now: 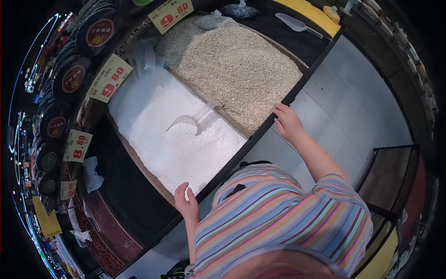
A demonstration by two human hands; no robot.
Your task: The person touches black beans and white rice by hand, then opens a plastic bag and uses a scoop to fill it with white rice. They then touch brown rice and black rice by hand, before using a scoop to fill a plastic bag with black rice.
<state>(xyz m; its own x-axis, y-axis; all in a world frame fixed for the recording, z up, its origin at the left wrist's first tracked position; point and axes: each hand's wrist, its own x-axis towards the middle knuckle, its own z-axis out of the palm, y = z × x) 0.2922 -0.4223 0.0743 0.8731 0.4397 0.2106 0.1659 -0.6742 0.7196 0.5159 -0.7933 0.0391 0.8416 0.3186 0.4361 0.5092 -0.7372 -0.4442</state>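
My left hand [186, 202] is at the near corner of a bin of fine white grains [153, 116], its thumb apart from the fingers and nothing held. Farther right, my right hand [289, 123] is at the dark front edge of the display, beside a heap of beige grains [237, 60]. Its fingers are loosely bent and apart, with nothing in them. Between the hands, a clear plastic scoop [197, 122] lies partly in the white grains, its handle reaching toward the wooden divider [193, 88].
Another scoop [297, 24] lies on a black surface at the top right. Tied plastic bags [239, 10] sit behind the beige grains. Price cards [110, 78] and stacked round-labelled jars [73, 81] line the left. A bin of reddish grains [109, 218] is at the lower left.
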